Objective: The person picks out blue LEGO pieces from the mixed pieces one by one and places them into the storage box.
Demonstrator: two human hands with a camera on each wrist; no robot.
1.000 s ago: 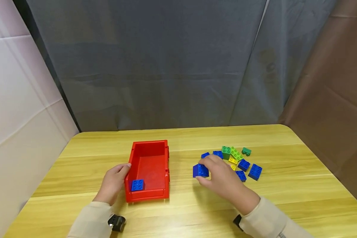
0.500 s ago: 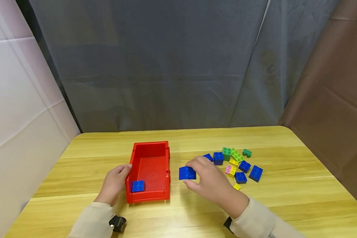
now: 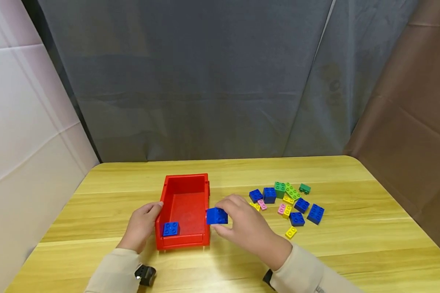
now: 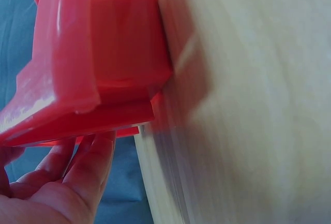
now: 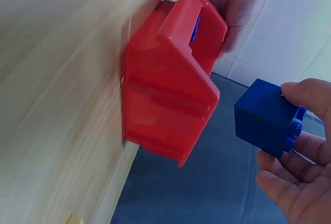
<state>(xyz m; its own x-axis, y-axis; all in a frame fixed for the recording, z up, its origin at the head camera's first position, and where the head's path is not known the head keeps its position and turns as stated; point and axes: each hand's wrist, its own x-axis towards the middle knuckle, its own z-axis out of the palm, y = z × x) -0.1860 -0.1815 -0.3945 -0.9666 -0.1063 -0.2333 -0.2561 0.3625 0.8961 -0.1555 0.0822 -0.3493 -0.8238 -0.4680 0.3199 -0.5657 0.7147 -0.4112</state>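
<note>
My right hand (image 3: pixel 247 221) pinches a blue toy brick (image 3: pixel 216 216) between thumb and fingers. That brick (image 5: pixel 266 116) is held in the air beside the right wall of a red plastic bin (image 3: pixel 183 240). In the right wrist view its studs face my palm. Inside the bin, at the near left corner, lies another blue brick (image 3: pixel 170 228). My left hand (image 3: pixel 141 226) grips the bin's left wall, the thumb at the rim. From the left wrist view, the fingers (image 4: pixel 93 175) lie against the bin's lip; their tips are partly hidden.
Several loose bricks lie on the right of the wooden table (image 3: pixel 113 195): blue (image 3: pixel 315 214), green (image 3: pixel 280 189), lime (image 3: pixel 292 191), yellow (image 3: pixel 291 232) and pink (image 3: pixel 262 204). A small green wheeled piece (image 3: pixel 304 188) sits behind them. Grey cloth (image 3: pixel 205 81) hangs at the back.
My right hand has carried the blue brick left, from beside the pile to the bin's right wall. Bricks it covered now show. My left hand and the bin have stayed put.
</note>
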